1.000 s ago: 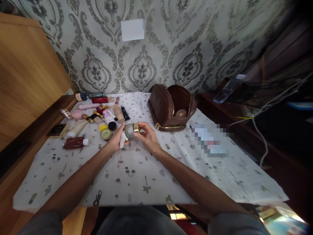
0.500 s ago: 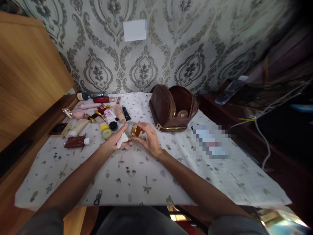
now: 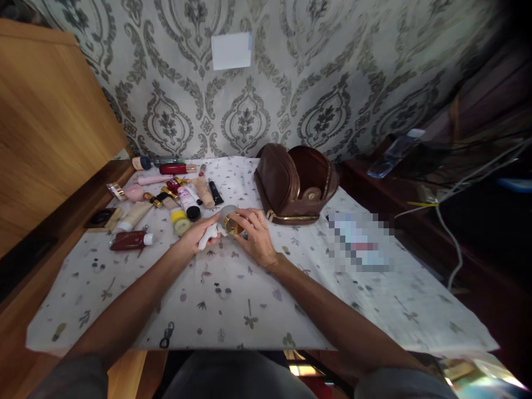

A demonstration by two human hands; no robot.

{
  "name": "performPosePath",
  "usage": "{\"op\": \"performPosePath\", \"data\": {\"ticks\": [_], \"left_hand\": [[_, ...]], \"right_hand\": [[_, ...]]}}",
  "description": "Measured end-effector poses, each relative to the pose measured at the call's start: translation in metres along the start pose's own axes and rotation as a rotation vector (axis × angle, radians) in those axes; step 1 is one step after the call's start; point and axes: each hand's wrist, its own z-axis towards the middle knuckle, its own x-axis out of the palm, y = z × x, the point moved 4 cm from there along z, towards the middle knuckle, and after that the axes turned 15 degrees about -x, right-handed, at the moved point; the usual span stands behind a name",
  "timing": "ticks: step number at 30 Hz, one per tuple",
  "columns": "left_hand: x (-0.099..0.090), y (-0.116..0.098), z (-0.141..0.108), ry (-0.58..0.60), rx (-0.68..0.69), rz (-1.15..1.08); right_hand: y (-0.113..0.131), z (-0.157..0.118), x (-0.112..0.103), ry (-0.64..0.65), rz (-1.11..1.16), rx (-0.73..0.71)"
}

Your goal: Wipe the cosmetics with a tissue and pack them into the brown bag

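My right hand is closed around a small frosted jar with a gold lid, held tilted just above the tablecloth. In my left hand is a crumpled white tissue, pressed close against the jar's left side. Left of the jar lie a yellow-and-clear jar and a pink-and-white tube with a black cap. Beyond my right hand stands a brown cosmetic bag with its zipped top open.
Several cosmetics cover the tablecloth's left side, among them a dark red bottle, a beige tube and a compact. A blurred-out flat item lies at right. A clear bottle and white cables are beyond the table's right edge.
The jar has turned in my right hand, so its gold lid faces more toward me. My left hand with the tissue has shifted slightly at the jar's side.
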Motion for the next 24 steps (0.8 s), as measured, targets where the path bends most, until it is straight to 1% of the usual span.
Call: {"op": "performPosePath", "data": {"ticks": [4, 8, 11, 13, 15, 19, 22, 24], "left_hand": [[0.001, -0.005, -0.003, -0.095, 0.144, 0.055], [-0.003, -0.014, -0.012, -0.214, 0.358, 0.074], [-0.003, -0.021, -0.021, -0.251, 0.521, 0.161], [-0.003, -0.023, -0.023, -0.25, 0.592, 0.25], [-0.003, -0.024, -0.02, -0.251, 0.596, 0.288], [-0.009, -0.022, -0.01, -0.282, 0.524, 0.207], [-0.012, -0.019, -0.005, -0.314, 0.528, 0.168], [-0.011, -0.014, -0.003, -0.317, 0.522, 0.151]], "right_hand": [[-0.003, -0.002, 0.005, 0.028, 0.137, 0.092], [-0.002, -0.001, 0.006, -0.002, 0.281, 0.142], [-0.003, -0.001, 0.007, -0.041, 0.407, 0.194], [-0.005, -0.002, 0.009, -0.064, 0.533, 0.268], [-0.008, -0.005, 0.013, -0.086, 0.687, 0.375], [-0.009, -0.009, 0.023, -0.132, 0.968, 0.578], [-0.01, -0.009, 0.027, -0.192, 1.06, 0.676], [-0.012, -0.01, 0.028, -0.253, 1.091, 0.713]]}}
